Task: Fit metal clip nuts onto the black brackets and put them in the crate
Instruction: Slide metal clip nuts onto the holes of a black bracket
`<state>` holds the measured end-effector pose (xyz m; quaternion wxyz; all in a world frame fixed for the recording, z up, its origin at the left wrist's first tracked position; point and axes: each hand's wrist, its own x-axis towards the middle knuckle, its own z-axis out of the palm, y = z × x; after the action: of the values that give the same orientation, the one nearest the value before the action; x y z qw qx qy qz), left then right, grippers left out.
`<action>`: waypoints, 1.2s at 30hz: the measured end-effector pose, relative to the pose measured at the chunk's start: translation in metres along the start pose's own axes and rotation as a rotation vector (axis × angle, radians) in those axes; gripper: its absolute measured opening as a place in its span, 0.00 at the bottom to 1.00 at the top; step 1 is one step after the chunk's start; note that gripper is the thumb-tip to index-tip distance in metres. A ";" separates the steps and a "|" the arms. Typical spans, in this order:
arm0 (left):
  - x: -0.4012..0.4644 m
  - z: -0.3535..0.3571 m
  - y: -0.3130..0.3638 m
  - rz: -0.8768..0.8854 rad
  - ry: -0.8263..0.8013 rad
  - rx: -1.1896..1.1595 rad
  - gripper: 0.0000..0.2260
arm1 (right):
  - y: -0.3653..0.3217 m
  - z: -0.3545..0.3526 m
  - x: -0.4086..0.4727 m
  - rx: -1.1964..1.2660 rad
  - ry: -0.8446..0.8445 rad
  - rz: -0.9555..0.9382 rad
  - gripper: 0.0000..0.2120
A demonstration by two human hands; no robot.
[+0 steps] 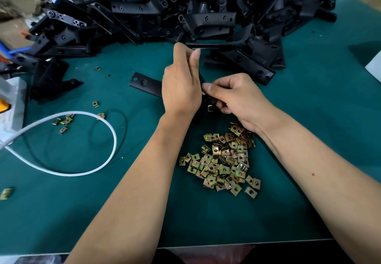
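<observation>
a green mat (pixel 309 119) with a smooth matte surface is seen from above. at 9 o'clock a glossy white cable (pixel 111 137) is looped beside a thin black cable (pixel 123 119), with a few stray brassy clips (pixel 64 121) scattered near it. at centre a flat black bracket (pixel 144 84), a matte strip with round holes, is gripped by the left hand (pixel 181 86), fingers curled round its upper part. just to its right a square metal clip nut (pixel 210 108) is pinched against the bracket by the right hand (pixel 235 98). at 6 o'clock a heap of yellowish, square, folded clip nuts (pixel 222 160) is spread out. at 12 o'clock a jumbled pile of black brackets (pixel 185 12) is stacked.
</observation>
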<state>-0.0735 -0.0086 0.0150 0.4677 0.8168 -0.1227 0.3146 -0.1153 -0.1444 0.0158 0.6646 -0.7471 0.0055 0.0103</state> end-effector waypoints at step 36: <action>0.001 0.006 -0.009 -0.024 -0.028 -0.129 0.28 | -0.012 -0.008 -0.001 0.355 0.181 -0.006 0.03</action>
<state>-0.0656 -0.0083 0.0075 0.5213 0.7907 -0.1394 0.2892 -0.1163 -0.1506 0.0288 0.7828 -0.6161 0.0646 -0.0599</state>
